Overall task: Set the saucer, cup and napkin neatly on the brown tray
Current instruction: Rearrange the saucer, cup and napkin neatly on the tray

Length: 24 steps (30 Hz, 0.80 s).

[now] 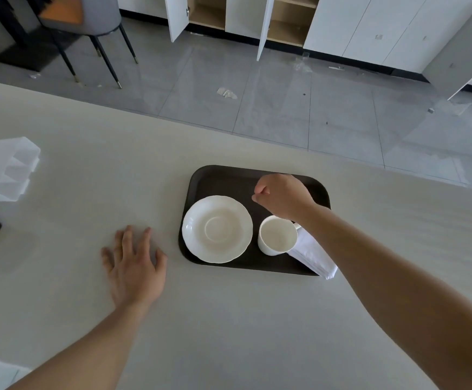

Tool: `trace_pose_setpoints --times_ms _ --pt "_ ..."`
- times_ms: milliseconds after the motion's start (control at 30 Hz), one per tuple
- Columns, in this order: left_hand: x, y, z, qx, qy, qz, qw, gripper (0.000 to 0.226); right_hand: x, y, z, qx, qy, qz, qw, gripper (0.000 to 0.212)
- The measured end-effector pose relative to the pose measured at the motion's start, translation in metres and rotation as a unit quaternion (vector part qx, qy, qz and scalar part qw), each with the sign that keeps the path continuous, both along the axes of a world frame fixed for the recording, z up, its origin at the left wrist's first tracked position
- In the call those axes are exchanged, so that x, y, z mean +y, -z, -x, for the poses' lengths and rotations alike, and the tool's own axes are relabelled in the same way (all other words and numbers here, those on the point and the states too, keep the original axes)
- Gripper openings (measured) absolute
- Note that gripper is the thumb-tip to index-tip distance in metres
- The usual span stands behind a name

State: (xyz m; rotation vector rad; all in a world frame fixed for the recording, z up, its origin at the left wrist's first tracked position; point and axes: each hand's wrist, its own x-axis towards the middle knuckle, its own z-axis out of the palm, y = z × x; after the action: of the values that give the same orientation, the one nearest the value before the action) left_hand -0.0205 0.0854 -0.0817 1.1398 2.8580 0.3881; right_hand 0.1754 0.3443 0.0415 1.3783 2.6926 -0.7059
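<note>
Broadly, the pale surface (pixel 229 319) carried the brown tray (pixel 223 178), and all three task things already lay on it: the saucer (pixel 217 229) at the tray's left, the cup (pixel 277 235) just beside it to the right, and the folded white napkin (pixel 313 256) right of the cup, tilted, with its near corner poking past the tray's near rim.

By the look of it, the step in hand was tidying. Doing it well would call for squaring the napkin to the tray edge and drawing it fully inside the rim, and perhaps seating the cup in the saucer's centre well, lowered gently so the china does not clack or slide.

The right hand (pixel 284 197) hovered over the tray's far half with its fingers curled inward, loosely clenched; it seemed to hold nothing, though its palm was turned away. The left hand (pixel 135 266) lay flat and spread on the surface, released, well clear of the tray's left edge.

The right forearm hid the cup's handle and the napkin's far end, so how far the napkin reached could not be told. Whether cup and napkin touched was unclear.
</note>
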Motion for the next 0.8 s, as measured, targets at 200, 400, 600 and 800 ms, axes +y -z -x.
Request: trace_pose_setpoints --times_ms 200,400,600,800 --pt "0.0 0.0 0.0 0.003 0.0 0.006 1.0 0.061 0.011 0.012 0.039 -0.135 -0.08 0.051 0.986 0.025" --pt "0.001 -0.003 -0.002 -0.001 0.001 0.006 1.0 0.059 0.014 0.023 0.046 -0.142 -0.087 0.062 0.984 0.023" --pt "0.001 -0.005 -0.002 0.001 0.001 0.01 1.0 0.059 0.016 0.031 0.047 -0.113 -0.091 0.086 0.986 0.013" --pt "0.0 -0.001 0.0 0.006 0.004 0.007 1.0 0.058 0.016 0.038 0.053 -0.097 -0.091 0.111 0.985 0.01"
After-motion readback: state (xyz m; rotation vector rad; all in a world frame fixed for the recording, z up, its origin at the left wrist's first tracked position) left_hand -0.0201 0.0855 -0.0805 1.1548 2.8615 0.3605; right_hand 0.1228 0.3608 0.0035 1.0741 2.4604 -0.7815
